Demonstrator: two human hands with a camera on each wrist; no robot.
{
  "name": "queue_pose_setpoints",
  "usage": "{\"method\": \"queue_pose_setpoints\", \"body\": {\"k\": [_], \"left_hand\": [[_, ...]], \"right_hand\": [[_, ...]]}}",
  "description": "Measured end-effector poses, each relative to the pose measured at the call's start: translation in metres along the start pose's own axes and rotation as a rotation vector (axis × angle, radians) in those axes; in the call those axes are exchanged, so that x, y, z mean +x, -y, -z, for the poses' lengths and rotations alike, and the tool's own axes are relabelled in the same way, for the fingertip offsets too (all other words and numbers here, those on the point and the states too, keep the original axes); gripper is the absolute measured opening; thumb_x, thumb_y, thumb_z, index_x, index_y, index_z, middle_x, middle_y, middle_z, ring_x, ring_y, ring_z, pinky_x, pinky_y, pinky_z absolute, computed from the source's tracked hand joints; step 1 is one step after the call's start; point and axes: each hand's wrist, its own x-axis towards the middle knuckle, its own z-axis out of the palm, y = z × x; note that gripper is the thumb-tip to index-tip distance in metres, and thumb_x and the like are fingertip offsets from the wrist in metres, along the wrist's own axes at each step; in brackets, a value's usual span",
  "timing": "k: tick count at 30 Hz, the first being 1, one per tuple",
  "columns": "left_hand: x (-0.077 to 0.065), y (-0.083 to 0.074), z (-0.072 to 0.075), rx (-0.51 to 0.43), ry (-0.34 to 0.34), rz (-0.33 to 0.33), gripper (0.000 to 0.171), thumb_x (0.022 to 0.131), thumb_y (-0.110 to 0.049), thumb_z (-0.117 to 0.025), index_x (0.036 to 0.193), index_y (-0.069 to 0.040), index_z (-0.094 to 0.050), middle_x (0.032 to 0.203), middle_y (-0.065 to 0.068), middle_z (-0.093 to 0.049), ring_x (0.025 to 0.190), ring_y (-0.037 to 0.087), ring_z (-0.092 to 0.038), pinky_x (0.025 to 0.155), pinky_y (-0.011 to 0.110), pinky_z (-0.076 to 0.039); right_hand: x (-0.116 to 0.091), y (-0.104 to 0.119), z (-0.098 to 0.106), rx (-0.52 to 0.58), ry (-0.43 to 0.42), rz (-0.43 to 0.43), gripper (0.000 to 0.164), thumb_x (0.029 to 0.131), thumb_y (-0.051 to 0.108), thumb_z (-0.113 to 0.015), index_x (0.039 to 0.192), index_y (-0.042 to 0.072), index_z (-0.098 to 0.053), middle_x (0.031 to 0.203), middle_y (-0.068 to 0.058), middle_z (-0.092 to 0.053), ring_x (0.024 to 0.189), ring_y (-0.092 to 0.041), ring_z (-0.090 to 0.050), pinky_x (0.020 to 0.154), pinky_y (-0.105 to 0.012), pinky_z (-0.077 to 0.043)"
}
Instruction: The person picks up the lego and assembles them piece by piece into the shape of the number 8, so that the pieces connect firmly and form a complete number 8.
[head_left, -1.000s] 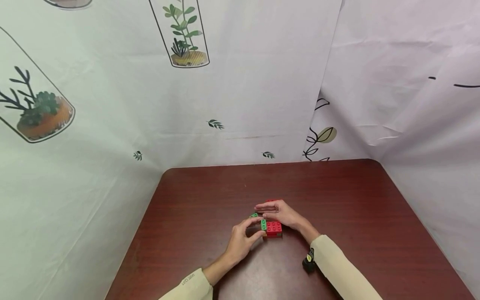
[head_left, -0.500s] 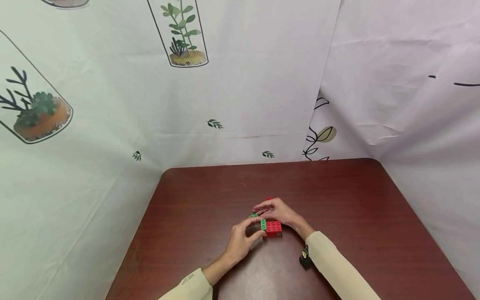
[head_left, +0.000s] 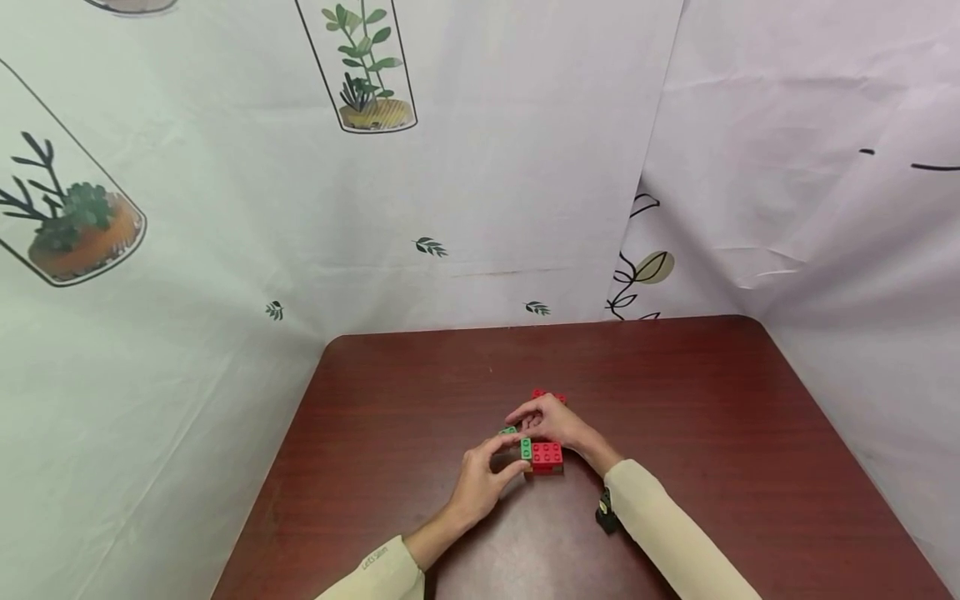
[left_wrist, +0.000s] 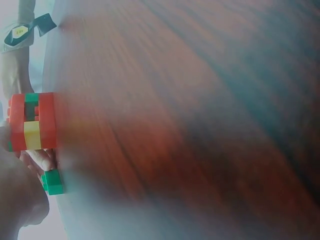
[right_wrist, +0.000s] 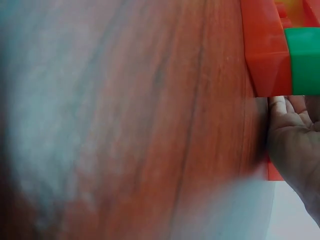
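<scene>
In the head view my left hand (head_left: 474,488) grips the left end of a small toy brick stack, thumb at the near side and fingers at the far side. A red brick (head_left: 547,453) tops the stack, with a narrow green brick (head_left: 526,449) at its left end. The left wrist view shows a yellow brick (left_wrist: 32,135) between two red layers. Just behind the stack is my right hand (head_left: 558,422), fingers loosely bent, its fingertips near a loose green brick (head_left: 509,431). Nothing shows in its grasp; part of it is hidden.
Another red brick (head_left: 538,393) lies behind the right hand, partly covered by it. Everything sits on a dark reddish wooden table (head_left: 405,375). Printed white cloth (head_left: 487,208) hangs around the table's back and sides. A black strap (head_left: 606,512) is on the right wrist.
My right hand has shifted slightly left and its fingers have bent more, uncovering more of the red brick behind it. The left hand and the stack stay put.
</scene>
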Motion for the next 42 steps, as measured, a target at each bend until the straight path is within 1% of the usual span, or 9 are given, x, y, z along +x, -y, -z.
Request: {"method": "queue_pose_setpoints", "body": {"k": [5,12,17,24,27,32,36,39,42], "left_hand": [[0.000,0.002,0.000,0.010,-0.005,-0.029,0.038,0.093,-0.018,-0.084,0.129,-0.011,-0.074,0.120,0.004,-0.077,0.109,0.027,-0.074,0.091,0.045,-0.060],[0.000,0.002,0.000,0.018,-0.019,-0.073,0.038,0.093,-0.016,-0.084,0.129,-0.009,-0.074,0.119,0.006,-0.077,0.108,0.029,-0.075,0.089,0.044,-0.061],[0.001,0.000,0.001,-0.007,-0.022,-0.058,0.037,0.091,-0.015,-0.085,0.127,-0.011,-0.075,0.119,0.005,-0.077,0.108,0.029,-0.075,0.089,0.045,-0.061],[0.000,-0.001,0.002,-0.033,-0.018,-0.041,0.037,0.091,-0.013,-0.085,0.127,-0.011,-0.074,0.119,0.005,-0.077,0.108,0.031,-0.074,0.089,0.050,-0.060],[0.000,-0.001,0.001,-0.034,-0.018,-0.035,0.037,0.091,-0.014,-0.085,0.126,-0.011,-0.074,0.118,0.006,-0.077,0.107,0.031,-0.074,0.090,0.050,-0.060],[0.000,-0.001,0.001,-0.024,-0.015,-0.031,0.036,0.091,-0.016,-0.085,0.126,-0.012,-0.074,0.118,0.005,-0.077,0.108,0.029,-0.075,0.090,0.049,-0.060],[-0.001,0.000,0.000,-0.017,-0.012,-0.029,0.036,0.092,-0.017,-0.085,0.126,-0.013,-0.074,0.119,0.004,-0.077,0.108,0.029,-0.075,0.090,0.049,-0.060],[-0.001,0.000,0.000,-0.021,-0.006,-0.026,0.037,0.092,-0.017,-0.084,0.127,-0.013,-0.074,0.118,0.004,-0.077,0.108,0.029,-0.075,0.090,0.049,-0.060],[0.000,-0.001,0.001,-0.032,-0.002,-0.028,0.038,0.092,-0.017,-0.084,0.128,-0.013,-0.074,0.119,0.004,-0.077,0.108,0.030,-0.074,0.090,0.050,-0.060]], "right_hand": [[0.000,0.001,-0.001,-0.014,-0.020,-0.012,0.022,0.091,-0.001,-0.082,0.113,0.000,-0.081,0.090,-0.002,-0.075,0.073,-0.010,-0.065,0.069,-0.025,-0.058],[0.000,0.001,-0.002,-0.056,-0.047,-0.006,0.018,0.092,0.000,-0.081,0.110,0.002,-0.083,0.095,-0.003,-0.078,0.074,-0.008,-0.064,0.068,-0.024,-0.056],[0.000,0.002,-0.002,-0.035,-0.064,-0.015,0.017,0.093,-0.002,-0.079,0.110,0.002,-0.083,0.098,-0.006,-0.079,0.077,-0.008,-0.065,0.071,-0.024,-0.056],[0.000,0.003,-0.004,0.052,-0.078,-0.053,0.017,0.096,-0.003,-0.076,0.112,0.000,-0.081,0.102,-0.010,-0.078,0.081,-0.009,-0.071,0.071,-0.024,-0.059],[-0.001,0.002,-0.004,0.078,-0.082,-0.056,0.017,0.096,-0.004,-0.075,0.112,-0.001,-0.080,0.103,-0.012,-0.078,0.083,-0.012,-0.073,0.072,-0.025,-0.060],[-0.003,0.001,-0.004,0.105,-0.095,-0.068,0.017,0.097,-0.002,-0.075,0.113,-0.003,-0.077,0.106,-0.013,-0.078,0.092,-0.017,-0.075,0.077,-0.027,-0.061],[-0.006,0.002,-0.003,0.109,-0.113,-0.085,0.017,0.097,0.001,-0.076,0.114,0.000,-0.077,0.106,-0.012,-0.079,0.096,-0.020,-0.076,0.079,-0.028,-0.061],[-0.011,0.005,-0.002,0.107,-0.133,-0.076,0.020,0.097,0.003,-0.078,0.117,0.001,-0.078,0.107,-0.012,-0.079,0.098,-0.021,-0.076,0.080,-0.029,-0.061],[-0.015,0.008,0.001,0.107,-0.152,-0.045,0.025,0.097,0.004,-0.078,0.122,-0.001,-0.078,0.109,-0.015,-0.079,0.096,-0.023,-0.077,0.080,-0.035,-0.063]]}}
